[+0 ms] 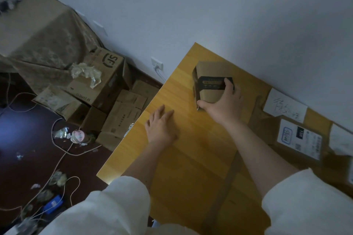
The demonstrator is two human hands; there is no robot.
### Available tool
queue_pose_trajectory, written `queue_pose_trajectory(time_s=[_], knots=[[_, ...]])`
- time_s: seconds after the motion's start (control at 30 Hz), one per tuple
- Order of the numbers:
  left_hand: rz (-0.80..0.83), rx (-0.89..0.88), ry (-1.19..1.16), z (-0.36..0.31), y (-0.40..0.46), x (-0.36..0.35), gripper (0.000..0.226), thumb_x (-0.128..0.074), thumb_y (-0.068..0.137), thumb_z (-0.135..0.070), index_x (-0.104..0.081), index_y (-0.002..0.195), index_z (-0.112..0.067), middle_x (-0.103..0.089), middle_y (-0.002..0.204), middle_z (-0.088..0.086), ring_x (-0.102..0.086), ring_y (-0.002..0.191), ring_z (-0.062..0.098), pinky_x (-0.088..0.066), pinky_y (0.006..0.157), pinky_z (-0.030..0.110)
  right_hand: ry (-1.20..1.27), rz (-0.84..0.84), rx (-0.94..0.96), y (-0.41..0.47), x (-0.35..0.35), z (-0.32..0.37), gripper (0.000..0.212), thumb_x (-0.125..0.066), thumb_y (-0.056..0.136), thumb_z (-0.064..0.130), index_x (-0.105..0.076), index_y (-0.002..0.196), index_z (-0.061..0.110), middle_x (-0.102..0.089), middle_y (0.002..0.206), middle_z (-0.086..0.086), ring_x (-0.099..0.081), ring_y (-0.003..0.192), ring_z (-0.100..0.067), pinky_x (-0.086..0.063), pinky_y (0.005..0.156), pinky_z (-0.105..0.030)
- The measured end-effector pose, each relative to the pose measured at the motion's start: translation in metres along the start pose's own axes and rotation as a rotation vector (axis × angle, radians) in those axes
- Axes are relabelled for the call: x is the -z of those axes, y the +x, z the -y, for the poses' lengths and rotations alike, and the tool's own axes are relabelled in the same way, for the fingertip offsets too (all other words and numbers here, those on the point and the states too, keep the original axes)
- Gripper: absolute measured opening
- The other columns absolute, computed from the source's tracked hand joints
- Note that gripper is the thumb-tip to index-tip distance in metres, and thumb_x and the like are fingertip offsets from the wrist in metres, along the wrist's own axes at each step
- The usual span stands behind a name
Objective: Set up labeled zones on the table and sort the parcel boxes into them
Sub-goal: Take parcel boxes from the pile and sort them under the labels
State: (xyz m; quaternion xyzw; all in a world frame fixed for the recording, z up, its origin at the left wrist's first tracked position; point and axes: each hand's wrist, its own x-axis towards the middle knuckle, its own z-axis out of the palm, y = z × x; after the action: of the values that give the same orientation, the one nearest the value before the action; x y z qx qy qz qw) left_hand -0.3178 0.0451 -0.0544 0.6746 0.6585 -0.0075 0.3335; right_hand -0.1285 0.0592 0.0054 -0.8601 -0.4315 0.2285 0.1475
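A small brown parcel box [209,74] with a dark label band stands on the yellow wooden table [191,158] near its far corner. My right hand [222,104] grips it from the near side, thumb at its lower left corner and fingers over the label. My left hand [161,127] rests flat on the table with straight fingers, to the left of the box and apart from it. A white handwritten paper label [285,108] lies on the table by the wall. Next to it is a flat brown parcel [298,139] with a white shipping label.
A strip of brown tape [225,185] runs across the table. Another white paper [342,139] lies at the right edge. Left of the table, several cardboard boxes [107,82] are piled on the dark floor, with cords [63,158] and scraps. A cloth-covered piece of furniture [42,30] stands behind.
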Motion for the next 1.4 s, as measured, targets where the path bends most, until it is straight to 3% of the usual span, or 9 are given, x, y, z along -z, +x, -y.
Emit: queue_pose_trajectory(time_s=[0.2, 0.27, 0.37, 0.47, 0.6, 0.73, 0.87, 1.03, 1.4], knots=[[0.011, 0.019, -0.07, -0.006, -0.017, -0.002, 0.062, -0.073, 0.08, -0.021, -0.048, 0.134, -0.037, -0.019, 0.158, -0.003, -0.013, 0.147, 0.023, -0.017, 0.119, 0.048, 0.29, -0.013, 0.006, -0.033, 0.027, -0.018, 0.109, -0.076, 0.058, 0.061, -0.024, 0.148, 0.029, -0.033, 0.148, 0.002, -0.034, 0.134, -0.021, -0.04, 0.106, -0.051], [0.008, 0.024, -0.222, -0.007, -0.024, -0.004, 0.045, -0.064, 0.086, -0.016, -0.057, 0.125, -0.037, -0.033, 0.151, -0.002, -0.025, 0.142, 0.023, -0.027, 0.116, 0.047, 0.377, -0.021, -0.005, -0.046, 0.038, -0.023, 0.104, -0.079, 0.061, 0.056, -0.027, 0.147, 0.03, -0.037, 0.146, 0.004, -0.037, 0.133, -0.019, -0.042, 0.106, -0.049], [-0.056, -0.002, -0.524, -0.015, -0.039, -0.007, 0.024, -0.05, 0.094, -0.012, -0.068, 0.107, -0.022, -0.058, 0.125, -0.001, -0.052, 0.12, 0.021, -0.044, 0.1, 0.037, 0.559, 0.019, -0.035, -0.07, 0.054, -0.032, 0.093, -0.081, 0.067, 0.048, -0.031, 0.145, 0.034, -0.043, 0.138, 0.008, -0.044, 0.124, -0.014, -0.046, 0.098, -0.04], [-0.053, 0.037, -0.764, -0.033, -0.058, -0.004, 0.026, -0.041, 0.1, -0.011, -0.066, 0.103, -0.012, -0.065, 0.109, -0.001, -0.058, 0.105, 0.018, -0.044, 0.086, 0.028, 0.869, 0.169, -0.133, -0.091, 0.068, -0.046, 0.086, -0.078, 0.067, 0.049, -0.038, 0.141, 0.035, -0.052, 0.131, 0.006, -0.053, 0.117, -0.016, -0.048, 0.095, -0.038], [-0.016, 0.008, -0.814, -0.05, -0.08, -0.009, 0.027, -0.043, 0.1, -0.031, -0.063, 0.113, -0.019, -0.064, 0.11, -0.003, -0.059, 0.106, 0.017, -0.048, 0.095, 0.038, 1.382, 0.309, -0.374, -0.112, 0.077, -0.072, 0.069, -0.073, 0.069, 0.043, -0.05, 0.131, 0.023, -0.056, 0.132, -0.011, -0.053, 0.123, -0.036, -0.043, 0.102, -0.057], [0.039, 0.021, -0.924, -0.076, -0.099, -0.009, 0.036, -0.042, 0.1, -0.039, -0.059, 0.124, -0.018, -0.064, 0.118, 0.001, -0.06, 0.104, 0.016, -0.05, 0.091, 0.036, 1.713, 0.428, -0.441, -0.135, 0.087, -0.096, 0.055, -0.059, 0.083, 0.051, -0.054, 0.132, 0.024, -0.057, 0.132, -0.017, -0.051, 0.123, -0.04, -0.038, 0.105, -0.058], [0.169, 0.055, -1.041, -0.104, -0.119, -0.007, 0.043, -0.042, 0.098, -0.044, -0.05, 0.131, -0.018, -0.062, 0.121, 0.002, -0.06, 0.103, 0.016, -0.051, 0.081, 0.031, 1.818, 0.498, -0.458, -0.151, 0.093, -0.121, 0.066, -0.047, 0.084, 0.066, -0.056, 0.135, 0.024, -0.061, 0.131, -0.019, -0.051, 0.124, -0.043, -0.041, 0.102, -0.053], [0.351, 0.023, -1.049, -0.131, -0.137, -0.012, 0.057, -0.038, 0.091, -0.063, -0.05, 0.134, -0.026, -0.063, 0.124, 0.003, -0.061, 0.112, 0.02, -0.049, 0.097, 0.041, 1.844, 0.511, -0.473, -0.167, 0.104, -0.147, 0.074, -0.039, 0.083, 0.073, -0.059, 0.131, 0.021, -0.063, 0.127, -0.02, -0.052, 0.124, -0.042, -0.042, 0.1, -0.051], [0.487, -0.041, -1.027, -0.163, -0.166, -0.022, 0.05, -0.043, 0.087, -0.067, -0.062, 0.114, -0.03, -0.072, 0.108, 0.005, -0.066, 0.102, 0.023, -0.05, 0.096, 0.041, 1.879, 0.555, -0.422, -0.189, 0.117, -0.184, 0.074, -0.04, 0.083, 0.069, -0.061, 0.131, 0.017, -0.06, 0.131, -0.021, -0.051, 0.124, -0.042, -0.037, 0.104, -0.052]])
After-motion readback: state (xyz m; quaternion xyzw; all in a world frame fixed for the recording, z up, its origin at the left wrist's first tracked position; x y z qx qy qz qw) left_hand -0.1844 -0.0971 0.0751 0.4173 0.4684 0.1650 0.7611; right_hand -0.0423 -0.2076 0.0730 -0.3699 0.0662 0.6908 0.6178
